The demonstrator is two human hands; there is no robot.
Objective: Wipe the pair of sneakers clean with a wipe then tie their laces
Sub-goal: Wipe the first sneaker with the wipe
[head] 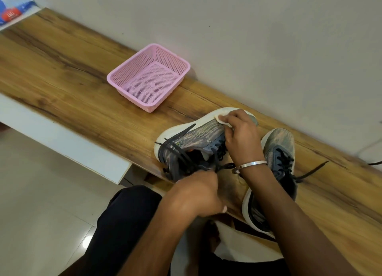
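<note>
Wooden bench top (62, 68) runs along a pale wall, white tiled floor below. Landmark: pink basket (148, 77) on the bench against the wall.

Near sneaker (192, 139) lies just right of the basket and a bit closer to the person, tipped on its side, white sole facing the basket, toe toward the wall. Right hand (241, 137) sits on its toe end, fingers curled around a whitish wipe (222, 119), pressing it against the upper where knit meets sole. So the wipe is under the fingertips, at the sneaker's far end from the heel. Silver bangle (251, 165) on that wrist.

Left hand (198, 195) is at the heel/collar end, on the side away from the basket, fingers curled in; it looks to be gripping the sneaker's edge or dark laces (179, 153), blurred, can't tell which exactly.

Second sneaker (277, 162) stands upright further right of the basket, beyond the right forearm, laces loose and trailing on the wood, untouched by either hand.

Blue-red packet (12, 8) far left of the basket at the bench end
</note>
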